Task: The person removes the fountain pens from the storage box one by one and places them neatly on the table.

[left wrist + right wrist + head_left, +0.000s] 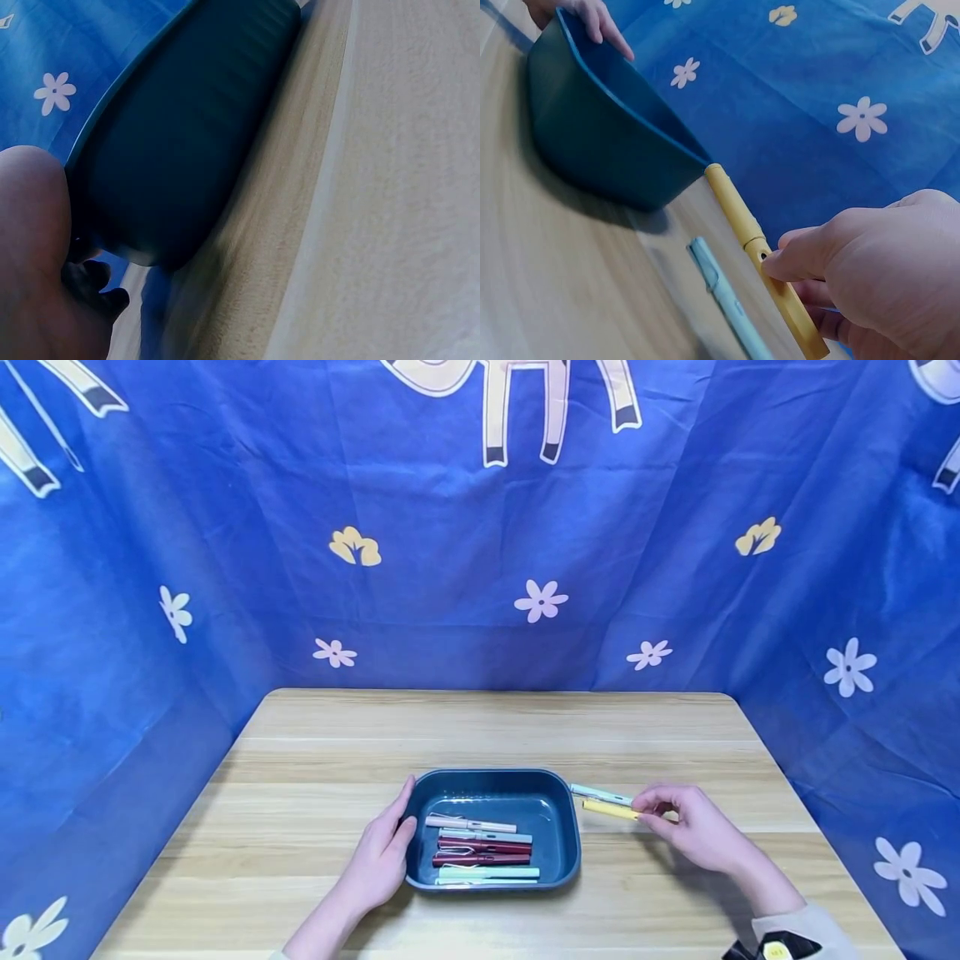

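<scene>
My left hand [378, 856] grips the left side of a dark teal box [566, 852], its thumb at the rim. Inside the box several pens lie side by side: a pale pink pen [480, 825], a light blue one, dark red pens [491, 860] and mint green [495, 873] at the near side. To the right of the box, my right hand [693, 827] pinches a yellow pen [739, 206] between thumb and fingers, raised over the table. A light blue pen [727, 300] lies beside it on the table, partly hidden by the hand in the head view.
The box stands on a light wood-grain table [330, 752] near its front. Blue cloth [442, 568] with white flowers and animal figures hangs behind the table and along both sides.
</scene>
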A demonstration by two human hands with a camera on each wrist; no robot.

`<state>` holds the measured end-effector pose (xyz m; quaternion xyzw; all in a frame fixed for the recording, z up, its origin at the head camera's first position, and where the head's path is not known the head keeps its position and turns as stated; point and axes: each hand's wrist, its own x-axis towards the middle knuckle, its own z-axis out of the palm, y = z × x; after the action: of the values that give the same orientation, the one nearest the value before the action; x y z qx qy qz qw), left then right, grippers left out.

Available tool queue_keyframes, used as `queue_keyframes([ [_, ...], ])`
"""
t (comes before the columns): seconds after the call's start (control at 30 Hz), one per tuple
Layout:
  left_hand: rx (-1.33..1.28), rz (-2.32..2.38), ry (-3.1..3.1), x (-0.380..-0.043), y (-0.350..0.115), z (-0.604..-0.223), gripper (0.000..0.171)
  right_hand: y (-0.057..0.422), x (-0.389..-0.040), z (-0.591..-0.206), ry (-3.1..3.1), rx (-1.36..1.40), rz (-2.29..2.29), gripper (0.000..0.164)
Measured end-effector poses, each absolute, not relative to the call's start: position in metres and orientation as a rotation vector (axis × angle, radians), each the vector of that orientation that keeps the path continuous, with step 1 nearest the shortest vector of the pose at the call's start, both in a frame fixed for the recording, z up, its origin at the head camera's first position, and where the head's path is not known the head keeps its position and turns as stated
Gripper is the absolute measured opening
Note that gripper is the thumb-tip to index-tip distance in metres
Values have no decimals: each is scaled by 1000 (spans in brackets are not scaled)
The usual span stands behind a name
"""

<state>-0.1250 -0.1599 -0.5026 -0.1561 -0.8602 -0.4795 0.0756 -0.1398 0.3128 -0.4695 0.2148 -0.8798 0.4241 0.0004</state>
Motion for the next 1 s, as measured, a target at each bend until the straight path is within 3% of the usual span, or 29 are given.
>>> queue_keyframes([
  [0.4,-448,-1442,-2597,-124,-160,-502,54,319,-144,-498,-2762,649,1364,13],
  [1.0,-426,-1448,-2616,-123,-159,-498,55,313,-151,-511,-2791,636,1294,13],
])
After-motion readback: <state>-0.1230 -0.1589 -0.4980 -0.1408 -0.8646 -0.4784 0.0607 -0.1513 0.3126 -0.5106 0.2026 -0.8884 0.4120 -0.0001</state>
